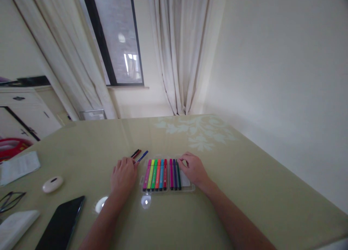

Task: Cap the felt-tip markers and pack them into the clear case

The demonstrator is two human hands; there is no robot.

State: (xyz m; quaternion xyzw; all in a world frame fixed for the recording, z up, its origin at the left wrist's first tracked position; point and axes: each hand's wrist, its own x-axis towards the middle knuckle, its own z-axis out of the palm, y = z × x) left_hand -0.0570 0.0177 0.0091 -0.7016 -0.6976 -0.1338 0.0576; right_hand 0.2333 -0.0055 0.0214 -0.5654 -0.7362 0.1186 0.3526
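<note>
A clear plastic tray (187, 188) lies on the table and holds several coloured marker pens (159, 174) side by side. My right hand (193, 169) rests on the tray's right end, fingers curled at the dark green marker (178, 174). My left hand (123, 174) lies left of the tray, fingers closed around loose markers: a blue one (142, 156) and a red and a black one (135, 153) stick out beyond the fingertips.
The table (244, 177) has a pale green cloth. At the left lie a black tablet (62, 225), a white oval object (52, 184), folded glasses (10, 200), a paper (19, 166) and a white item (15, 228). Curtains and a window stand behind.
</note>
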